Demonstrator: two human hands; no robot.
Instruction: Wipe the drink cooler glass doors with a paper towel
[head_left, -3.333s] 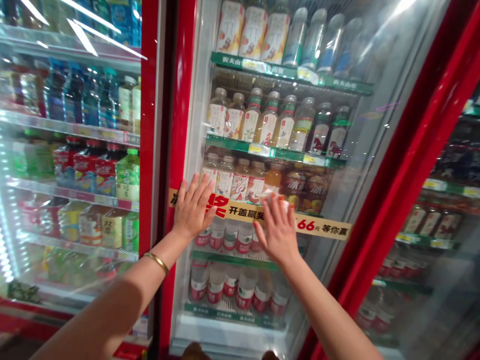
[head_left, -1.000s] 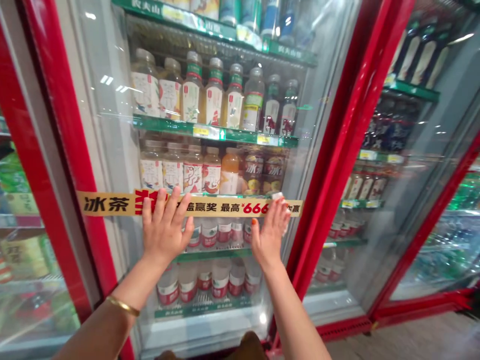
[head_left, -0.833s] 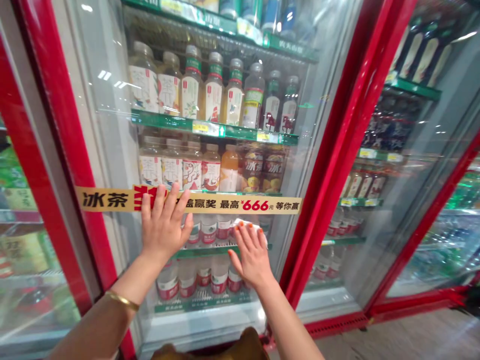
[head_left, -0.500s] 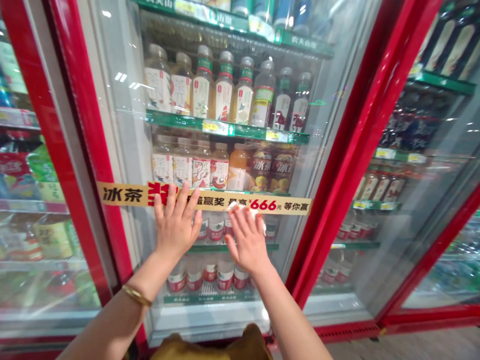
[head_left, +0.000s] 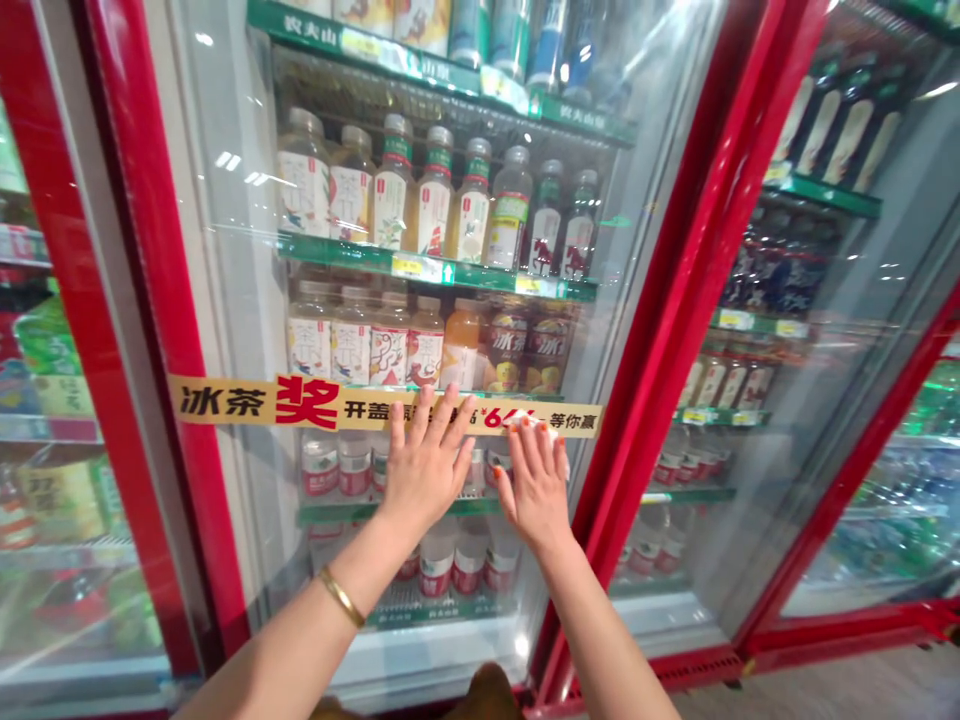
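Note:
A long yellow printed strip with black and red characters runs across the glass door of a drinks cooler. My left hand lies flat with fingers spread, its fingertips over the middle of the strip, and holds nothing. A gold bangle circles the left wrist. Close to the strip's right end, my right hand, with orange-red nails, presses a crumpled white tissue against the surface. Most of the tissue is hidden beneath the fingers. Both palms face the door.
Red door frames stand on either side of the glass. Behind it, bottled drinks fill several green-edged shelves. More coolers with drinks are to the left and right. Grey floor shows at lower right.
Both hands have slid right along the strip, the tissue moving with my right hand. The strip's left-hand characters, earlier under my left hand, are uncovered. The view has shifted slightly.

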